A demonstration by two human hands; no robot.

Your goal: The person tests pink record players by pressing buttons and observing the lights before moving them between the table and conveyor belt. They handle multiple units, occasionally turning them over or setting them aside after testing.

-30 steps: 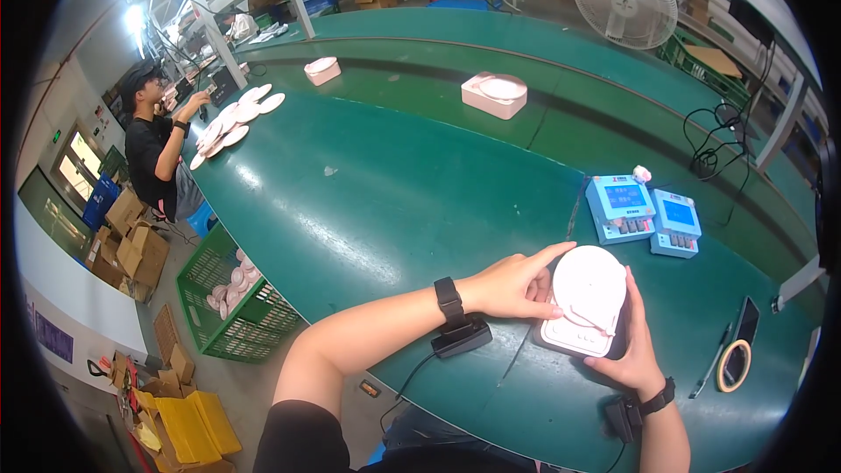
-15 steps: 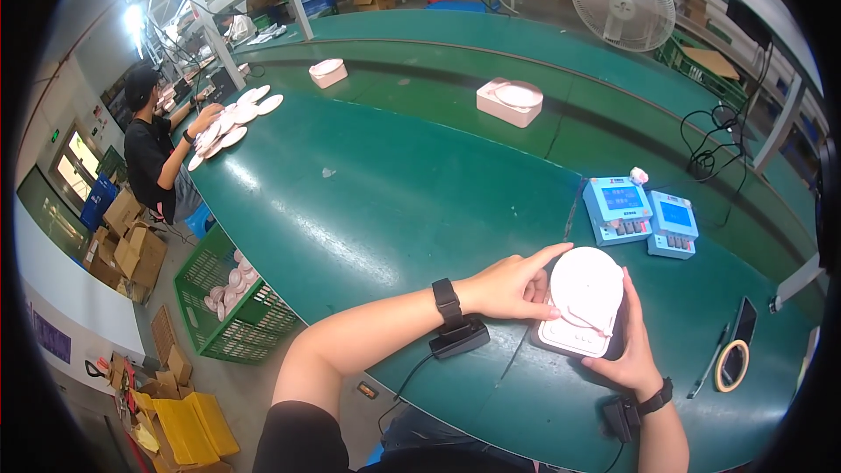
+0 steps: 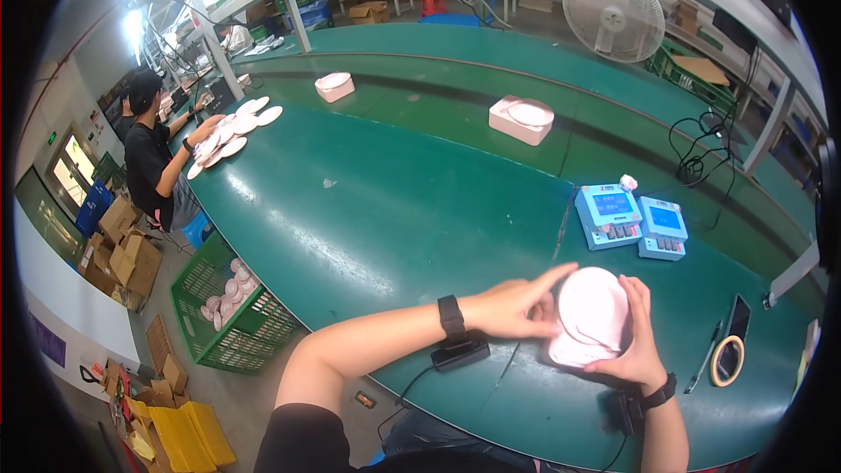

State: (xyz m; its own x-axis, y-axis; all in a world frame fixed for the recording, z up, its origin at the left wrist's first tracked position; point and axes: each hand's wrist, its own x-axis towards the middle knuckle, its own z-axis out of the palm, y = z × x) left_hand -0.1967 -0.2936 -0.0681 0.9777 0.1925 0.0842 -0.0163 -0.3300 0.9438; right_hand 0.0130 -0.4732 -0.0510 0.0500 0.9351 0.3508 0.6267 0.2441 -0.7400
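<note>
Between my hands is a pale pink-white box-shaped device with a round disc on top, tilted toward me above the green table. My right hand grips its right side, fingers along the far edge and thumb at the near corner. At its left side is my left hand, slightly blurred, with its fingers and thumb curled against the device's edge. The device's underside is hidden. Just beyond it stand two blue boxes with screens and buttons, a larger one and a smaller one.
Two similar pink devices sit on the green belt, one nearer and one farther. A tape roll, pen and phone lie at right. Left, a co-worker handles white discs. A green crate of pink parts stands on the floor.
The device has shifted slightly down and right in the view and tilted more toward me, both hands staying on it. My left hand has become blurred. The whole view has also shifted a little.
</note>
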